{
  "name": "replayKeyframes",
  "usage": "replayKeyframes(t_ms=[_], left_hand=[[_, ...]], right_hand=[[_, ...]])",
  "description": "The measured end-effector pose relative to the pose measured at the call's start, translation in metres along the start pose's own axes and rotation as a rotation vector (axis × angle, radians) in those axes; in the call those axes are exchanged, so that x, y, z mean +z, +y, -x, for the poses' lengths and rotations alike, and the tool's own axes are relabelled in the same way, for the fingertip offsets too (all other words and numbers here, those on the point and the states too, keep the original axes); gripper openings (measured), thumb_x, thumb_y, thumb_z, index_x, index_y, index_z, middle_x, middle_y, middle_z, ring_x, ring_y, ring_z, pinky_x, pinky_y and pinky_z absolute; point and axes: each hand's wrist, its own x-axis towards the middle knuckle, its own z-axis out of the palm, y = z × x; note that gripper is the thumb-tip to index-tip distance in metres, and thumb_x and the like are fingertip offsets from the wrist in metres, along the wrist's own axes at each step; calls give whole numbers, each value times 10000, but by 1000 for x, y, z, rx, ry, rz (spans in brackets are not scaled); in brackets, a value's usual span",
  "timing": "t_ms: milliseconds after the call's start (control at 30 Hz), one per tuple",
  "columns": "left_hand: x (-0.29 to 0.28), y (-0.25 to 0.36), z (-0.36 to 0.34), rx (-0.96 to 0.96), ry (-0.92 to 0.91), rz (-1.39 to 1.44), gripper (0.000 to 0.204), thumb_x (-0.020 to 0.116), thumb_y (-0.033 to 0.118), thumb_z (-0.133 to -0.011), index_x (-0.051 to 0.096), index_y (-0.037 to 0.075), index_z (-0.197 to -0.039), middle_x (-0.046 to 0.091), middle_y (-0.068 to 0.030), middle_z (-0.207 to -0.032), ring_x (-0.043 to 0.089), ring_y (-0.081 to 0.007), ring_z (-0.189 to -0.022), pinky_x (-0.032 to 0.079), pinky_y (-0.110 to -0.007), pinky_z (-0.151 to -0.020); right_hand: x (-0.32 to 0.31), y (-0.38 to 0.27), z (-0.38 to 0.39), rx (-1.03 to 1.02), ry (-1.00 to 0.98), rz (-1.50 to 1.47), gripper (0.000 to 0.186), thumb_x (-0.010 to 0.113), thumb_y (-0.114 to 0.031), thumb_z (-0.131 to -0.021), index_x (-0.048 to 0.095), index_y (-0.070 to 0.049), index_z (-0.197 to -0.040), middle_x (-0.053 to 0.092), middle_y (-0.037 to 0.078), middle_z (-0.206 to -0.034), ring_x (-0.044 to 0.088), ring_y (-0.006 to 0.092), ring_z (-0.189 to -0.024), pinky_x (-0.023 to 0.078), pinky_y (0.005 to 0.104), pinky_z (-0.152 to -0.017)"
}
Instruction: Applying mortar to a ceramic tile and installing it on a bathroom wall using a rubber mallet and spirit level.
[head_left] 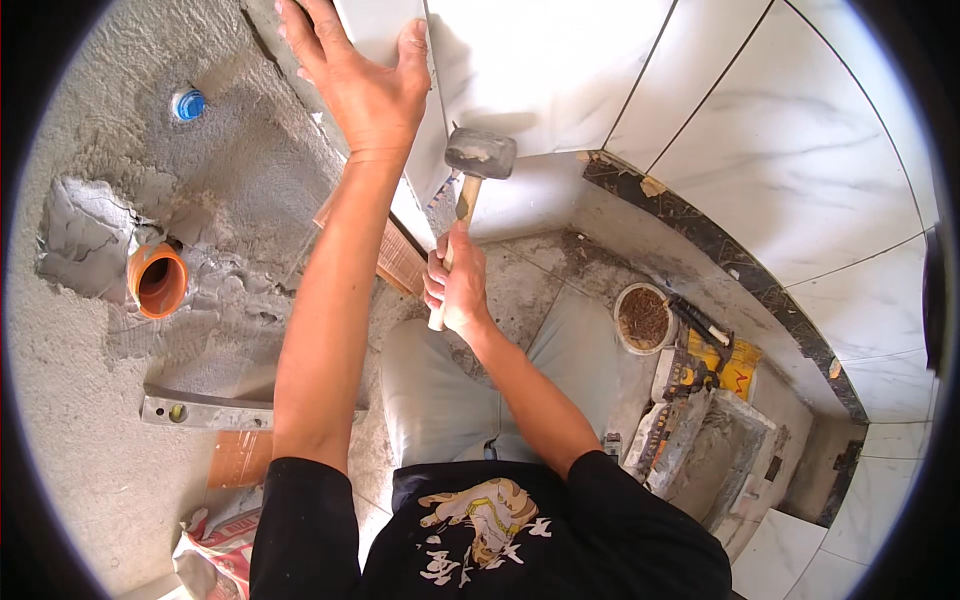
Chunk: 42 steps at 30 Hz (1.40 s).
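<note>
My left hand (pixel 370 95) lies with its fingers spread across a narrow white tile (pixel 385 30) at the top of the view. The thumb rests along the tile's right edge and the other fingers reach past its left side. Below it and to the right, my right hand (pixel 460 285) is wrapped round the wooden handle of a rubber mallet (pixel 481 154). The mallet's dark grey head points up, in front of the large white marbled wall tiles (pixel 540 70). From this angle I cannot tell whether the head touches a tile.
On the left, an orange pipe (pixel 158 282) and a blue plug (pixel 188 104) sit in rough mortar. A spirit level (pixel 205 410) lies beneath my left forearm. At right stand a white bucket (pixel 622 345), power tools (pixel 690 368) and a mortar-smeared tray (pixel 715 455).
</note>
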Motion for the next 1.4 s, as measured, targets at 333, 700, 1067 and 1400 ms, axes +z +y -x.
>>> replayKeyframes(t_ms=[333, 700, 1067, 1400], left_hand=[[1, 3, 3, 2, 9, 19, 1073, 839, 391, -803, 217, -38, -1565, 189, -340, -1589, 230, -487, -1477, 298, -508, -1181], [-2, 5, 2, -12, -7, 10, 1040, 831, 372, -815, 231, -32, -1563, 214, -337, -1581, 253, -480, -1473, 330, -492, -1163], [-9, 0, 2, 5, -12, 13, 1007, 825, 358, -829, 251, -29, -1561, 218, -332, -1582, 267, -481, -1467, 333, -486, -1162], [-8, 0, 3, -4, -9, 89, 950, 807, 254, -840, 257, 13, -1576, 209, -310, -1602, 248, -469, -1481, 290, -465, -1193]], right_hand=[[0, -15, 4, 34, -67, 64, 554, 421, -666, -1003, 404, -138, -832, 297, -44, -540, 257, 77, -399, 230, 278, -344], [0, -24, 7, 14, -55, 30, 578, 437, -686, -986, 407, -136, -812, 296, -45, -525, 258, 82, -388, 235, 280, -345], [-6, -21, 11, 63, -82, 43, 577, 460, -685, -979, 413, -139, -799, 309, -43, -521, 264, 82, -381, 242, 283, -339], [-4, -19, 12, 98, -66, 77, 564, 470, -668, -983, 429, -129, -822, 324, -33, -531, 282, 89, -382, 255, 279, -338]])
